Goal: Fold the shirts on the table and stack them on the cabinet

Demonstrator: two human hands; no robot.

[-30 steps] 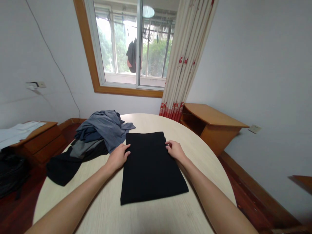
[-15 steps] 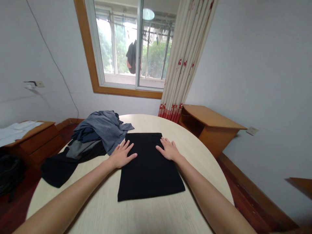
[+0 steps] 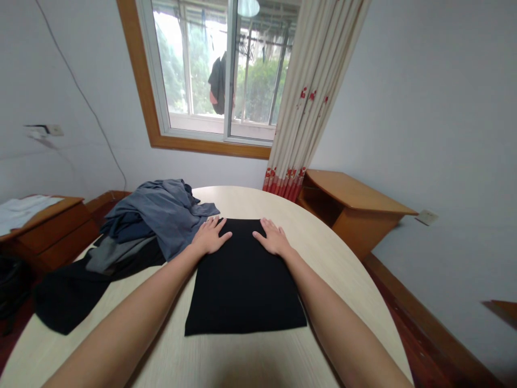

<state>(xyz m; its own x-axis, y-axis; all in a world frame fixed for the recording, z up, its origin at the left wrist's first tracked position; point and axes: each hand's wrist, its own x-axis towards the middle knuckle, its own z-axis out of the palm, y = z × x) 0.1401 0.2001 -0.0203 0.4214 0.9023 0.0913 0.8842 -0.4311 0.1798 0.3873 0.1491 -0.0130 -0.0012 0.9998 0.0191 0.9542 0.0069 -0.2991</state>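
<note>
A black cloth point(image 3: 244, 285), folded into a flat rectangle, lies on the round pale wooden table point(image 3: 323, 242). My left hand point(image 3: 210, 236) rests on its far left corner, fingers spread and holding nothing. On the far right corner lies my right hand point(image 3: 272, 237), palm down with the fingers apart. Left of the cloth is a loose heap of clothes: a grey-blue garment point(image 3: 161, 210) on top, a grey piece point(image 3: 115, 253) lower down, and a black garment point(image 3: 67, 296) hanging toward the table's left edge.
A wooden desk point(image 3: 355, 191) stands beyond the table on the right, beside a patterned curtain point(image 3: 307, 97). At the left, a wooden cabinet point(image 3: 52, 229) bears white papers point(image 3: 24, 210). A window is in the far wall.
Both hands have slid away from me to the cloth's far corners, the left one also moving somewhat to the right. The camera view has shifted a little.
</note>
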